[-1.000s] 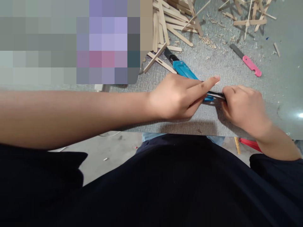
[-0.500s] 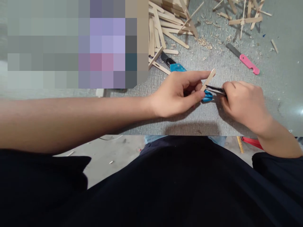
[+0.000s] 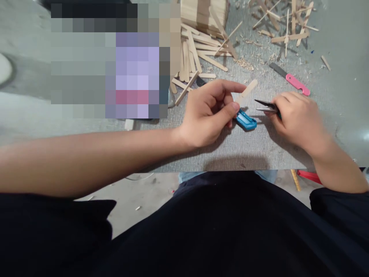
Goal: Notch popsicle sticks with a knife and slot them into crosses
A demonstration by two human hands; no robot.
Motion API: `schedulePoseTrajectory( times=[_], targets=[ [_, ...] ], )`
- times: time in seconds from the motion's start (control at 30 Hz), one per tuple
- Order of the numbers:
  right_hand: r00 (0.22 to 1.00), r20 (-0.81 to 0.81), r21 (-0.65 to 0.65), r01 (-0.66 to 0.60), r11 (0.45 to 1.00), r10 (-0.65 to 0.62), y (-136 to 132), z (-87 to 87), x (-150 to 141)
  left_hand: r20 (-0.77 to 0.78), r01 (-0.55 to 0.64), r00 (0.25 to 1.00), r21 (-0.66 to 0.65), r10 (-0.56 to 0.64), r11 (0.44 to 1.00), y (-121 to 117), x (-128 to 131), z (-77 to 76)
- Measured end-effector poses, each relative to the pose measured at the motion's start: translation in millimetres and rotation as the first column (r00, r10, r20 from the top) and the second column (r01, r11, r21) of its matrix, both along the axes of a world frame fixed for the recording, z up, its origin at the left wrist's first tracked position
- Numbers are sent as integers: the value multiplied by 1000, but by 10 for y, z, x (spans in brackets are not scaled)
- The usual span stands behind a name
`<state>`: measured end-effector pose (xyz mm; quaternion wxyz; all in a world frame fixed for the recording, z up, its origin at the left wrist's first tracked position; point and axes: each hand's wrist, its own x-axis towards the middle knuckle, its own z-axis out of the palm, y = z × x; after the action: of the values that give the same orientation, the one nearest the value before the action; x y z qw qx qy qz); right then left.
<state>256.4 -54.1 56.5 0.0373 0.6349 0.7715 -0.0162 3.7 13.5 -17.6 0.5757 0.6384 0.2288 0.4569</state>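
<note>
My left hand [image 3: 209, 113] is pinching a wooden stick [image 3: 248, 92] between thumb and forefinger, above a blue cutter [image 3: 246, 120] lying on the gray table [image 3: 331, 127]. My right hand [image 3: 296, 121] is gripping pliers [image 3: 264, 110], their jaws standing apart and pointing toward the stick, near it. Beyond, a pink-handled knife [image 3: 296, 83] and a pile of sticks [image 3: 213, 62] are lying on the tabletop.

A grey table [image 3: 184, 158] is bearing a loose heap of sticks [image 3: 194, 50], while crossed sticks [image 3: 291, 37] are lying to its right, shavings [image 3: 244, 64] are scattering between, a pink knife [image 3: 296, 83] and wood chip [image 3: 325, 63] are lying nearer, and a blue cutter [image 3: 246, 121] is resting closest to the front edge.
</note>
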Motion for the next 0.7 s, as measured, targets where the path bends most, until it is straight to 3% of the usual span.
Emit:
schedulePoseTrajectory(
  times=[0.2, 0.33, 0.5, 0.57, 0.7],
  targets=[
    [997, -81, 58, 10, 998, -6, 131, -213, 118, 13, 20, 1000, -49, -19, 999, -80, 2, 71],
    [981, -193, 89, 25, 996, -8, 137, -255, 168, 24, 51, 999, -92, -49, 994, -106, -7, 95],
    [934, -334, 242, 212, 947, -124, 286, -286, 371, 17, 69, 998, -190, -67, 979, -121, -4, 98],
    [911, -363, 229, 293, 928, -198, 400, -324, 461, 12, 101, 995, -243, -101, 965, -135, -1, 103],
    [854, -382, 56, 403, 914, -353, 582, -388, 522, 60, 205, 979, -299, -196, 932, -145, 8, 93]
  ],
)
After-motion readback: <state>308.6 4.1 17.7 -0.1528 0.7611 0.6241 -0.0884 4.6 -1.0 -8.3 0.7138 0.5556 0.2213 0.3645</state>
